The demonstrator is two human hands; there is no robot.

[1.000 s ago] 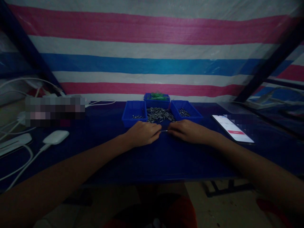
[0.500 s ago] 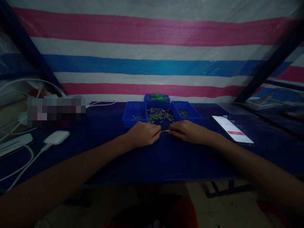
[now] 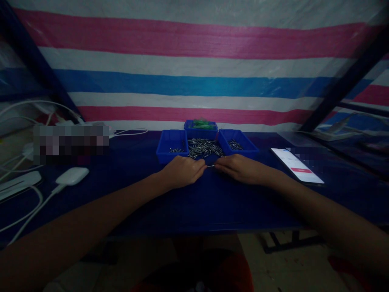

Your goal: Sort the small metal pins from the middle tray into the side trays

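Observation:
Between my two hands a thin, short metal pin [image 3: 210,165] is held level, just above the blue table. My left hand [image 3: 184,170] pinches its left end between thumb and fingers. At the other end, the fingertips of my right hand [image 3: 235,167] are closed on it. Its ends are hidden in the fingers. Right behind the hands lies a pile of small metal pins [image 3: 204,147]. A blue bin [image 3: 172,138] on the left and another blue bin [image 3: 240,140] on the right flank the pile, each with some pins inside.
Behind the pile, a third blue bin [image 3: 200,132] holds green pieces [image 3: 202,123]. A lit phone [image 3: 297,165] lies at the right. White cables and a white charger [image 3: 73,176] are on the left of the table [image 3: 212,207]. A striped sheet [image 3: 194,85] hangs behind.
My right hand has shifted slightly left, closer to my left hand, so less of the pin shows between them. The bins and the pile look the same.

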